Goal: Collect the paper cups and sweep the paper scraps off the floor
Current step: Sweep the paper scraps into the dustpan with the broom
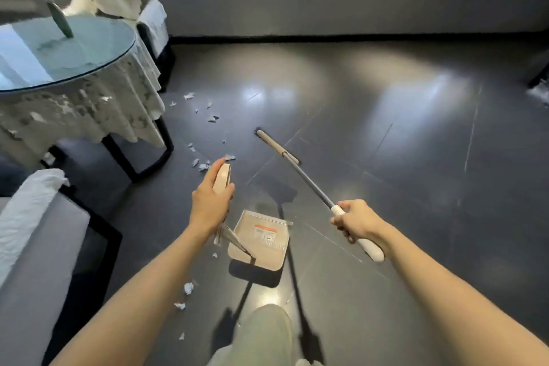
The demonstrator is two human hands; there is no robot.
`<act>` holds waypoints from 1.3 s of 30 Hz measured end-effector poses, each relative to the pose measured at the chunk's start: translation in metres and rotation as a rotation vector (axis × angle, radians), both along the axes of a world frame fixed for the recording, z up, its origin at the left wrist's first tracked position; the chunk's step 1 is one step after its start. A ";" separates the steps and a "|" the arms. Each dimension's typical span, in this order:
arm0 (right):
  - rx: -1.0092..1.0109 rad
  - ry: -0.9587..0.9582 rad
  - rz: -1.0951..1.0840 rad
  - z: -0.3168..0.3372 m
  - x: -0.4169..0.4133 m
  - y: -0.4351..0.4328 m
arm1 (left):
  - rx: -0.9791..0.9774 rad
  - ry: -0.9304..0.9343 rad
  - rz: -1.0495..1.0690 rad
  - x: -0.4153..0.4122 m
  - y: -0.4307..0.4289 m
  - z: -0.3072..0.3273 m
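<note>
Sweeping barely begun: torn white paper scraps (205, 165) litter the dark tiled floor (386, 128); left hand (209, 205) grips the beige long-handled dustpan (258, 242), right hand (358, 220) the grey-shafted broom (309, 184)

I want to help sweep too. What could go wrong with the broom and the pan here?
The dustpan hangs above the floor from the left hand, so swept paper scraps might slide under it. The broom in the right hand points away from those scraps. Bits near the feet could get stepped on or missed.

paper scraps (205, 165) | white, torn | scattered on dark floor (371, 128)
</note>
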State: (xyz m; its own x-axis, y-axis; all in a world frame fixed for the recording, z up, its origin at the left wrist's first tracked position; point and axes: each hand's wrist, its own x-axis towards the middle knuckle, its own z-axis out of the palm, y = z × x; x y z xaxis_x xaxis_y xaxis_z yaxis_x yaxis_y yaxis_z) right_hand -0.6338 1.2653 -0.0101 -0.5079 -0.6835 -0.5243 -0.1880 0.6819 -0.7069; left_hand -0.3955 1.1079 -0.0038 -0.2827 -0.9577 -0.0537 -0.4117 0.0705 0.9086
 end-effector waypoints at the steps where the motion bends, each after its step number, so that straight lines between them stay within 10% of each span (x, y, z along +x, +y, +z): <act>1: 0.004 -0.015 0.021 -0.001 -0.017 -0.027 | 0.001 0.004 0.038 -0.012 -0.020 0.001; 39: 0.131 -0.077 0.667 -0.027 -0.538 -1.095 | 0.140 0.000 0.649 -0.509 -0.930 -0.039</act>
State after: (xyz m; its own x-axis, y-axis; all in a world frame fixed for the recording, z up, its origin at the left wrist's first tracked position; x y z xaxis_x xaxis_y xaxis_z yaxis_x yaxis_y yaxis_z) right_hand -1.1715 0.1702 -0.0375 0.0420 -0.7656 -0.6419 -0.5507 0.5183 -0.6543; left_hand -0.9050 0.1779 -0.0433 0.3496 -0.9175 -0.1899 -0.3310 -0.3106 0.8911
